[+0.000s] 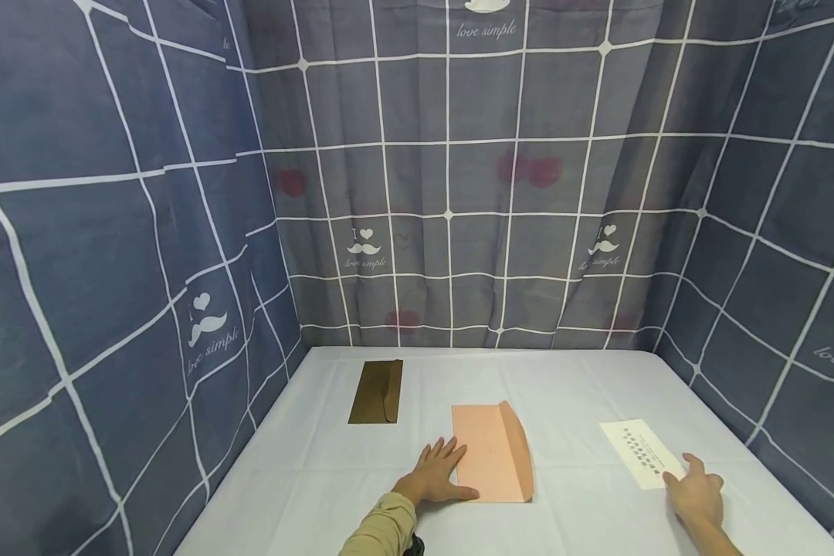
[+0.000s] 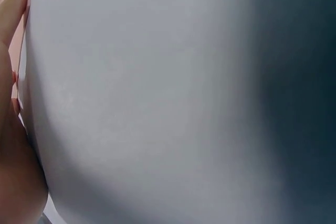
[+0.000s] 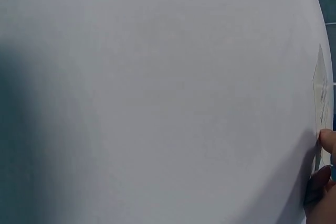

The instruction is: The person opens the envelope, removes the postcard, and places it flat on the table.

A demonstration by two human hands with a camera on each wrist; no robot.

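A peach-pink envelope [image 1: 483, 455] lies on the white table with its flap unfolded to the right. My left hand [image 1: 436, 472] rests flat at its left edge, fingers spread and the thumb reaching onto the lower corner. In the left wrist view, part of that left hand [image 2: 16, 145] shows at the left margin. At the right, my right hand [image 1: 698, 494] pinches the near end of a cream card [image 1: 635, 452] with dark printed characters. Only the fingertips and a sliver of the card [image 3: 321, 98] appear in the right wrist view.
A dark brown-gold envelope [image 1: 375, 392] lies toward the back left of the white-covered table [image 1: 563, 386]. Gridded grey-blue curtains [image 1: 472, 177] stand along the back and both sides.
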